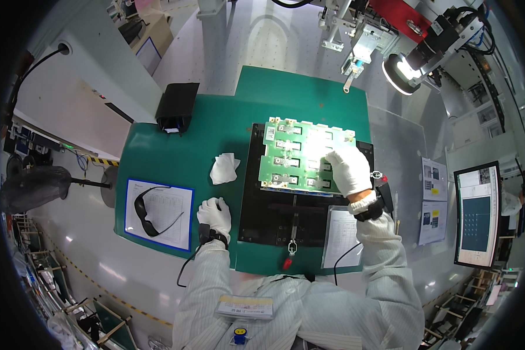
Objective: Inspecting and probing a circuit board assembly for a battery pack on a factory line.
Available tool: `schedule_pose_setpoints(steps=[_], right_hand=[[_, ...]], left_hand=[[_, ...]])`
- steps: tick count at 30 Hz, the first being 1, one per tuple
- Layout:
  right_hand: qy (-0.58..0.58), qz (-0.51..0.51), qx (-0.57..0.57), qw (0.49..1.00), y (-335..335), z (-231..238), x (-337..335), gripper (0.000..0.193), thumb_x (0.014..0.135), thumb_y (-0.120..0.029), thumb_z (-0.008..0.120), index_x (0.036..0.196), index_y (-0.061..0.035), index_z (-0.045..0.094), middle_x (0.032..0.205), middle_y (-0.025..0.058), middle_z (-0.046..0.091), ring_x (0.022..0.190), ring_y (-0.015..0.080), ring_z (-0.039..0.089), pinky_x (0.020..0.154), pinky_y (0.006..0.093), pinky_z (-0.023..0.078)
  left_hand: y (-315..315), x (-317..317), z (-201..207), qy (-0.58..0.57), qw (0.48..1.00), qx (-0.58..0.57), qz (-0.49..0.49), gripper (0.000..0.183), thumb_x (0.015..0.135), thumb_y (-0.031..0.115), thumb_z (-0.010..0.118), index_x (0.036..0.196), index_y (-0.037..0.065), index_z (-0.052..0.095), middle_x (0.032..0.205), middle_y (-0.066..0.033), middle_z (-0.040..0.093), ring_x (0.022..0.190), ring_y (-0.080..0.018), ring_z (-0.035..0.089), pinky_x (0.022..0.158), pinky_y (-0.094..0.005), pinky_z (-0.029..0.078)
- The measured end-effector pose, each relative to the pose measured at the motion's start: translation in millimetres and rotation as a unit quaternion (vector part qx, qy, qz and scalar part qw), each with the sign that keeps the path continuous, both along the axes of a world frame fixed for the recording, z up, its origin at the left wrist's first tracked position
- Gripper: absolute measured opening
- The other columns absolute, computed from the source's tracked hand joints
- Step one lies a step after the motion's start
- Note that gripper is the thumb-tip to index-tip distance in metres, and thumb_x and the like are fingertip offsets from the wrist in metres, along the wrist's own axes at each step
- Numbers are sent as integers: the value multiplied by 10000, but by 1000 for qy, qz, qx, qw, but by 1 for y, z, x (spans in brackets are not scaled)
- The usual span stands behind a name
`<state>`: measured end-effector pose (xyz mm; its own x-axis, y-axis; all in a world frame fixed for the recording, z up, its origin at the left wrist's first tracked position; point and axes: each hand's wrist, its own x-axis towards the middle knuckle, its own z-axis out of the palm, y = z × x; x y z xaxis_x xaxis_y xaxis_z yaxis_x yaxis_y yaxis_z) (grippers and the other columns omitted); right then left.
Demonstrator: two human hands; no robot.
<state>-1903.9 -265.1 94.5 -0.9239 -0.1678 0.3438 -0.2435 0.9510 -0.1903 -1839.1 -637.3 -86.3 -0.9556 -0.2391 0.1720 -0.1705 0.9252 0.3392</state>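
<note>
A green circuit board (306, 137) with rows of metal tabs lies on a black fixture plate (268, 219). My right hand (350, 170), in a white glove, reaches over the board's right side. Its fingers are drawn together at the board's surface, and whatever they may grip is hidden under the glove. On the green mat (216, 140), left of the fixture, rests my left hand (214, 216), also gloved. Its fingers are loosely curled with nothing seen in them. Just above that hand is a crumpled white cloth (224, 168). Each wrist wears a black strap with a cord.
Dark glasses (147, 216) lie on a blue-framed sheet (172, 236) at left. A black box (177, 108) stands behind. Red-tipped clamps (288, 261) flank the fixture's front and right. A lit ring lamp (401, 74) hangs above right; a monitor (477, 216) stands at right.
</note>
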Motion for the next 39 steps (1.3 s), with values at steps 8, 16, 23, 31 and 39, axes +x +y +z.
schedule_pose_setpoints(steps=[8,16,23,31,39], right_hand=[[37,9,-17,999,-12,-14,10,61,782,-111,652,824,-142,686,757,68,671,774,300,672,711,424,527],[56,9,20,998,-7,-3,18,83,803,-108,658,870,-146,690,769,78,670,771,304,673,691,437,533],[-6,14,14,1000,-14,3,54,139,802,-63,652,919,-133,679,819,82,659,786,310,662,707,434,524],[9,16,-4,1000,-13,0,46,130,799,-64,673,910,-129,693,818,77,674,816,305,682,718,425,544],[-3,16,26,1000,-14,4,42,109,795,-80,685,896,-119,700,800,94,692,787,312,694,708,430,553]], left_hand=[[-1,0,-2,-1,1000,-20,-10,173,932,256,652,864,96,650,848,-137,668,796,-379,645,706,-511,511],[-1,2,-7,20,999,-32,-4,174,942,261,657,890,98,623,853,-123,649,805,-371,631,716,-511,494],[-2,0,-6,11,1000,-27,-11,178,937,253,664,870,96,617,838,-127,646,787,-379,628,700,-511,493],[0,1,-7,26,999,-30,-8,188,951,257,660,871,93,614,836,-130,645,788,-379,628,706,-507,495],[-2,1,-7,15,999,-30,-10,187,949,260,658,867,97,619,842,-122,648,794,-373,629,711,-507,492]])
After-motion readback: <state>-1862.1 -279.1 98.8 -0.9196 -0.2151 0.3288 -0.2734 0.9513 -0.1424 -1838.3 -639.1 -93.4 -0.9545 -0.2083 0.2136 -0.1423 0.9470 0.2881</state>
